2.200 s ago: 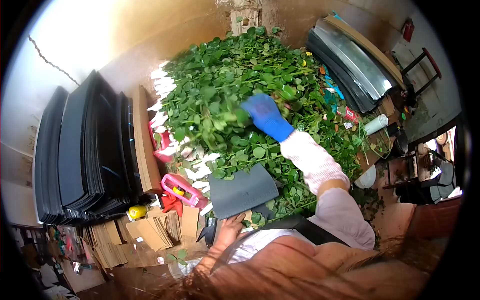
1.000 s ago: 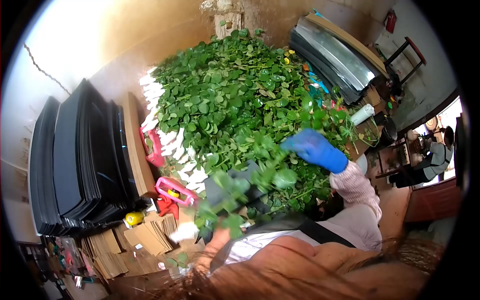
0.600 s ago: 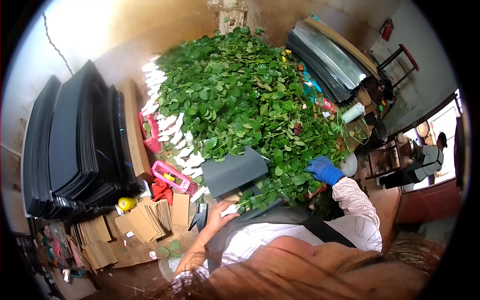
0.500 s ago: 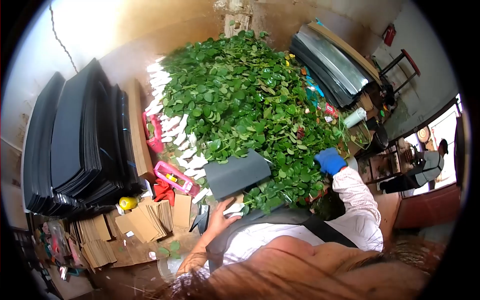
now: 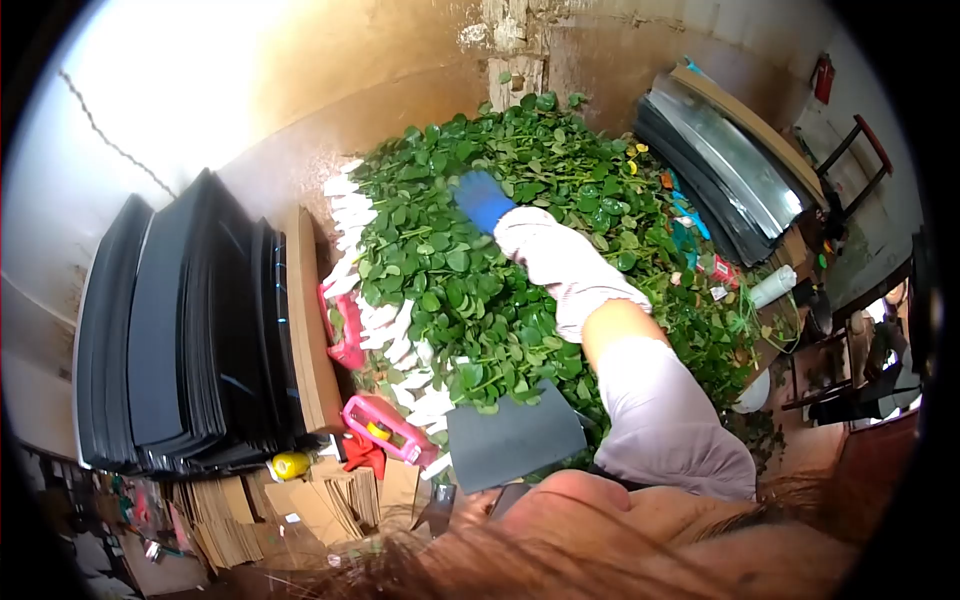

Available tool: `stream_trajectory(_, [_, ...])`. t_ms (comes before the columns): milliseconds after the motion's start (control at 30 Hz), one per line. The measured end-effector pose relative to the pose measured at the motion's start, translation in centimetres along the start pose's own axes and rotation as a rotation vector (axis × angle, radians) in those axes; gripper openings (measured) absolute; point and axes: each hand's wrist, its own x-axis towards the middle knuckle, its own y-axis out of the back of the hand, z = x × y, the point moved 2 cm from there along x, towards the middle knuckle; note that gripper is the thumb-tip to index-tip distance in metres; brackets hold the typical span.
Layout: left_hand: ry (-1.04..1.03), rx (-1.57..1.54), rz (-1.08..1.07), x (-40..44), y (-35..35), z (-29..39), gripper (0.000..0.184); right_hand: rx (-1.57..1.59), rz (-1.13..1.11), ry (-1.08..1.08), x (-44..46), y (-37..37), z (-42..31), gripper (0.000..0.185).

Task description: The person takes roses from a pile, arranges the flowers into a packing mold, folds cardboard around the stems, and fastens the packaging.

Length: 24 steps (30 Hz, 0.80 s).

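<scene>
My right hand, in a blue glove, reaches far across a broad heap of green leafy stems. It touches the leaves near the far left part of the heap; its fingertips do not show clearly. White-wrapped ends of the stems line the heap's left side. A dark grey sheet lies over the near edge of the leaves. Just below that sheet is my left hand, bare and mostly hidden by the sheet and my own head, so its fingers cannot be made out.
Tall stacks of black sheets stand on the left beside a cardboard strip. Pink tool frames, a yellow tape roll and cardboard pieces lie near left. More sheets lean at the far right.
My right hand has moved from the heap's near right edge to its far left part. My left hand has slipped mostly out of sight. The view has shifted, and the grey sheet lies flatter.
</scene>
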Motion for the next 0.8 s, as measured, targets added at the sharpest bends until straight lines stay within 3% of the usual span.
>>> stream_trajectory(67, [0.030, 0.015, 0.006, 0.5, 0.0, 0.1, 0.054, -0.180, -0.039, -0.018, 1.6, 0.1, -0.8, 0.038])
stream_trajectory(167, [0.044, 0.036, -0.004, 1.0, 0.0, 0.5, 0.051, -0.089, 0.325, -0.151, 2.2, -2.6, -0.1, 0.033])
stream_trajectory(267, [0.044, 0.046, -0.003, 1.0, -0.2, 0.6, 0.048, 0.103, 0.181, -0.135, 2.1, -3.6, -0.1, 0.026])
stream_trajectory(367, [0.036, 0.056, 0.004, 0.7, -0.4, 0.6, 0.045, 0.183, 0.097, -0.070, 1.1, -0.6, 1.6, 0.026])
stream_trajectory(433, [0.025, 0.063, 0.006, 0.4, -0.5, 0.6, 0.042, 0.149, 0.286, -0.009, -0.8, 2.0, 3.6, 0.024])
stream_trajectory(600, [0.009, 0.088, 0.033, 0.3, -0.9, 0.7, 0.037, 0.089, 0.293, -0.102, -10.7, 12.0, 3.9, 0.029])
stream_trajectory(700, [-0.025, 0.110, 0.054, 0.1, -1.6, 1.0, 0.034, 0.183, 0.694, -0.096, -15.0, 7.5, 1.7, 0.034])
stream_trajectory(767, [-0.050, 0.139, 0.077, -0.5, -2.0, 1.3, 0.032, 0.071, 0.604, 0.034, -19.0, 1.9, -1.4, 0.040])
stream_trajectory(800, [-0.056, 0.160, 0.096, -0.8, -2.1, 1.8, 0.031, 0.063, 0.401, 0.120, -22.3, 1.0, -2.5, 0.040])
